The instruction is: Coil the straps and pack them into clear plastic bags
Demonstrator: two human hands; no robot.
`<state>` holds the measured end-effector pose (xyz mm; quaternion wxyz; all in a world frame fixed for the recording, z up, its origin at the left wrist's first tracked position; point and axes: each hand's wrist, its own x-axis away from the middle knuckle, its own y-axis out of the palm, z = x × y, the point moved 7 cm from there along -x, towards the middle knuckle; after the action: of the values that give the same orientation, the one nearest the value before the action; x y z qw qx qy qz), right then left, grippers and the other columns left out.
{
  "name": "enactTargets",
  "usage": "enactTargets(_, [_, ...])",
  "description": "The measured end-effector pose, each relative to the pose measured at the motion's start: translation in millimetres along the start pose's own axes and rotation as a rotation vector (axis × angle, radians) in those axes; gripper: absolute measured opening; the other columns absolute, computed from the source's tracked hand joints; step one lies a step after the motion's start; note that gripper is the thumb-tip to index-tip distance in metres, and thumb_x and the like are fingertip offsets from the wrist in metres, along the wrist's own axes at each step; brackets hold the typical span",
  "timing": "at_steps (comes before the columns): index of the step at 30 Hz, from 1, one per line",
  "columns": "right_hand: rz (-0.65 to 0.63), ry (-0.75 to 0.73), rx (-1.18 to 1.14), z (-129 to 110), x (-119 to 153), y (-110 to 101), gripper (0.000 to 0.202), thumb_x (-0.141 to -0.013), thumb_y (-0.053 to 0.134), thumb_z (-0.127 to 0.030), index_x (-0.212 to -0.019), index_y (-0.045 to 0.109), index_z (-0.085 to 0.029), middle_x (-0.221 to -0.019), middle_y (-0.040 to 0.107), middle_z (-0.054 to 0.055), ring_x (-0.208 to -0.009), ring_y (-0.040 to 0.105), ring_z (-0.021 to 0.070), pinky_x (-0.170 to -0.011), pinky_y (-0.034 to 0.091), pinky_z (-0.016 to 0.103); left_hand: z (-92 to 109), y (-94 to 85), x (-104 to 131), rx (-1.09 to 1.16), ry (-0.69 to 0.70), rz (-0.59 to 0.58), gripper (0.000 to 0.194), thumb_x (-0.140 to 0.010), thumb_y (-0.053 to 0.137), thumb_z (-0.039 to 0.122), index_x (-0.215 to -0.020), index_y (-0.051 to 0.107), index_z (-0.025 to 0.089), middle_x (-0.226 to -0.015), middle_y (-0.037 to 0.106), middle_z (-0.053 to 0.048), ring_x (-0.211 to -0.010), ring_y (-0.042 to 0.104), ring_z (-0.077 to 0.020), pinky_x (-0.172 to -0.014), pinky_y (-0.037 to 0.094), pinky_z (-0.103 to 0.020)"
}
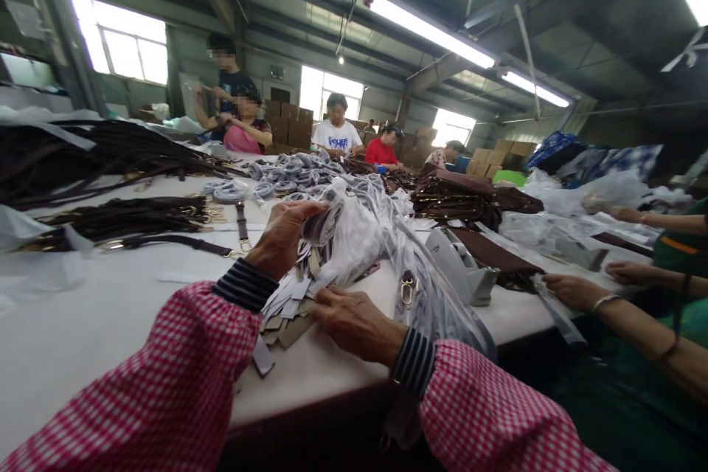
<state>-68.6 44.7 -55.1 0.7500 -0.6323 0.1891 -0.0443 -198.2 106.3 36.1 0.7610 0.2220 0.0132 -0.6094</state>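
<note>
Gripped in left hand (278,237), above bench (71,339): coiled grey strap (321,225); at edge of heaped pale tags (289,305): right hand (358,321), fingers curled, any hold on a tag impossible to tell

red-and-white checked sleeves (166,361), dark striped cuffs (246,285), grey roll (322,226)

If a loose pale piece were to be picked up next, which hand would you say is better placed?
Probably the right hand: it is low, right at the loose pale pieces, while the left hand holds a grey roll.
</note>
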Motion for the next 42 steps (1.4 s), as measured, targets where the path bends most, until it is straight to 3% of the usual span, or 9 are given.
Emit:
enactTargets(5, [-0.057,-0.242,0.24,-16.5,-15.4,7.5,0.013,-0.1,0.051,-0.01,-0.101,0.064,-0.011,-0.099,0.065,0.009,-0.085,0.059,0.023,-0.059,0.043,0.035,-16.8,-1.7,-12.0,0.002,-0.039,-0.01,0.024,-0.06,0.082,0.033,-0.064,0.068,0.015,-0.059,0.063,0.003,-0.051,0.05,-0.0102,-0.049,0.034,-0.025])
enactTargets(9, [-0.043,-0.308,0.288,-20.2,-15.0,6.3,0.017,-0.101,0.048,-0.008,-0.098,0.065,-0.009,-0.098,0.065,0.01,-0.082,0.058,0.0222,-0.059,0.039,0.035,-25.8,1.9,-15.7,0.017,-0.086,-0.039,0.026,-0.059,0.082,0.035,-0.063,0.068,0.014,-0.06,0.065,0.002,-0.051,0.051,-0.011,-0.05,0.035,-0.025])
enactTargets(16, [0.045,0.099,-0.063,3.2,7.0,-1.0,0.013,-0.096,0.06,-0.014,-0.085,0.066,-0.017,-0.09,0.067,0.001,-0.072,0.058,0.0128,-0.06,0.035,0.027,-38.3,5.7,-14.7,0.003,-0.151,-0.102,0.028,-0.057,0.085,0.037,-0.064,0.069,0.015,-0.057,0.061,0.002,-0.047,0.046,-0.0105,-0.046,0.031,-0.025])
enactTargets(19, [0.205,0.228,-0.248,14.1,27.8,-6.4,0.015,-0.092,0.063,-0.009,-0.08,0.068,-0.016,-0.08,0.065,0.0,-0.07,0.059,0.0121,-0.063,0.035,0.025,-47.5,6.4,-15.4,-0.02,-0.189,-0.115,0.028,-0.058,0.084,0.038,-0.064,0.07,0.015,-0.056,0.06,0.003,-0.048,0.046,-0.0105,-0.046,0.031,-0.025])
enactTargets(23, [0.486,0.565,-0.553,52.1,61.7,-12.5,0.018,-0.08,0.073,-0.01,-0.066,0.064,-0.016,-0.066,0.059,-0.003,-0.063,0.056,0.0114,-0.063,0.037,0.024,-52.7,13.4,-10.0,-0.041,-0.24,-0.178,0.031,-0.059,0.085,0.04,-0.069,0.072,0.014,-0.061,0.064,0.001,-0.051,0.05,-0.0112,-0.049,0.035,-0.025])
enactTargets(27, [0.592,0.77,-0.703,76.6,81.7,-24.2,0.014,-0.078,0.07,-0.017,-0.069,0.061,-0.017,-0.067,0.056,-0.004,-0.058,0.048,0.0106,-0.058,0.037,0.023,-56.6,23.3,1.1,-0.062,-0.317,-0.267,0.036,-0.061,0.086,0.042,-0.076,0.076,0.011,-0.07,0.07,-0.004,-0.057,0.056,-0.0134,-0.053,0.041,-0.024])
enactTargets(30, [0.574,0.753,-0.627,77.5,80.3,-41.6,0.003,-0.079,0.061,-0.015,-0.079,0.061,-0.018,-0.072,0.057,-0.004,-0.06,0.049,0.0111,-0.057,0.036,0.023,-62.4,27.2,6.4,-0.067,-0.369,-0.309,0.038,-0.06,0.087,0.043,-0.077,0.076,0.01,-0.071,0.072,-0.006,-0.058,0.059,-0.0146,-0.057,0.044,-0.025])
enactTargets(35, [0.466,0.649,-0.266,71.3,67.3,-57.3,0.017,-0.075,0.055,-0.006,-0.071,0.047,-0.02,-0.064,0.045,-0.005,-0.059,0.04,0.0116,-0.059,0.025,0.027,-65.7,33.6,12.6,-0.066,-0.384,-0.387,0.041,-0.064,0.087,0.045,-0.081,0.077,0.01,-0.075,0.073,-0.006,-0.062,0.059,-0.0146,-0.061,0.043,-0.026])
enactTargets(42, [0.518,0.588,0.159,70.3,60.2,-52.1,0.018,-0.077,0.052,-0.003,-0.078,0.054,-0.021,-0.073,0.062,0.001,-0.063,0.056,0.0169,-0.062,0.024,0.034,-63.3,44.8,25.9,-0.08,-0.344,-0.378,0.041,-0.058,0.087,0.049,-0.062,0.065,0.015,-0.059,0.057,0.003,-0.055,0.044,-0.0106,-0.061,0.035,-0.027])
